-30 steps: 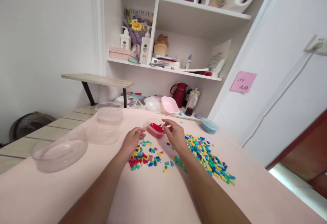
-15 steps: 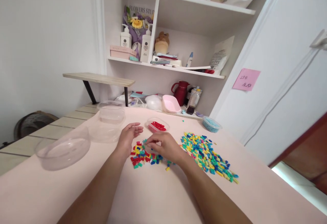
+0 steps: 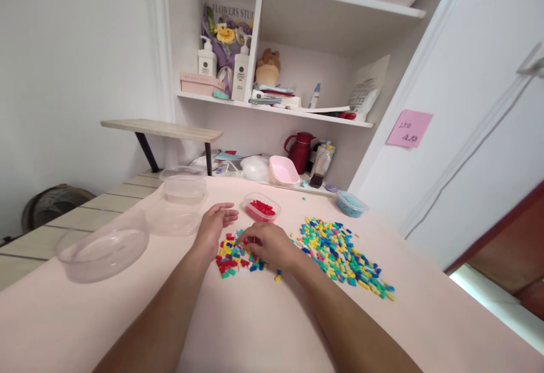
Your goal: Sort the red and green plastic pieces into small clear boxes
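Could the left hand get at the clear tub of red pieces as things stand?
Probably yes: the left hand looks open, close to the clear tub of red pieces, with nothing visible between them. The right hand is at the tub's near side, leaving its left side free.

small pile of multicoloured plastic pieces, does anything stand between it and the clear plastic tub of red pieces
The right hand is partly in the way, over the right side of the small multicoloured plastic pile; nothing else visible stands between pile and clear plastic tub.
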`<state>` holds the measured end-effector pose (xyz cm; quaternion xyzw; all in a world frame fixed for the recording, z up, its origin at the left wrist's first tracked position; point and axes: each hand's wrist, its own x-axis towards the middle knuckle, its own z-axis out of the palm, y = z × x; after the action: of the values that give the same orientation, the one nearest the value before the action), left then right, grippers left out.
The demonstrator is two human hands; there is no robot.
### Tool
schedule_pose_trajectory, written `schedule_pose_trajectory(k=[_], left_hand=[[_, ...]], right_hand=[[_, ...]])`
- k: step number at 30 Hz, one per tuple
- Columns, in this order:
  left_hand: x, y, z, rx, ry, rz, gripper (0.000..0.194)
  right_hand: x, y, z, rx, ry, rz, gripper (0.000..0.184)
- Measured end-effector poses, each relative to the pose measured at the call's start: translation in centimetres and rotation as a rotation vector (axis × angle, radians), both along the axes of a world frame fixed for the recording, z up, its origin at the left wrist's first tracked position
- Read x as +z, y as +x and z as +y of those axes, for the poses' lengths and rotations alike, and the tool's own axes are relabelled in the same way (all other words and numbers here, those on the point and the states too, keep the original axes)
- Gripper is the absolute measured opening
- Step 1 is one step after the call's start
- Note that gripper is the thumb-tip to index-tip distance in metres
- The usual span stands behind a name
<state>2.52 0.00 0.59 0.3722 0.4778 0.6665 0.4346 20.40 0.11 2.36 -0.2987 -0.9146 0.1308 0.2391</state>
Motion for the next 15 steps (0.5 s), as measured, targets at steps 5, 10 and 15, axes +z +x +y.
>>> schedule_pose_trajectory(k=[5, 10, 15], left_hand=[[0.1, 0.0, 0.0, 0.004, -0.010, 0.009, 0.027], [0.3, 0.1, 0.0, 0.007, -0.020, 0.010, 0.027], [0.4, 0.2, -0.2, 0.007, -0.024, 0.007, 0.027]], right_hand=[[0.3, -0.2, -0.2, 0.005, -0.180, 0.175, 0.018], [0.4, -0.1, 0.5, -0.105, -0.274, 0.513, 0.017], [0.7, 1.8, 2.7, -0.352, -0.037, 0.714, 0.020]])
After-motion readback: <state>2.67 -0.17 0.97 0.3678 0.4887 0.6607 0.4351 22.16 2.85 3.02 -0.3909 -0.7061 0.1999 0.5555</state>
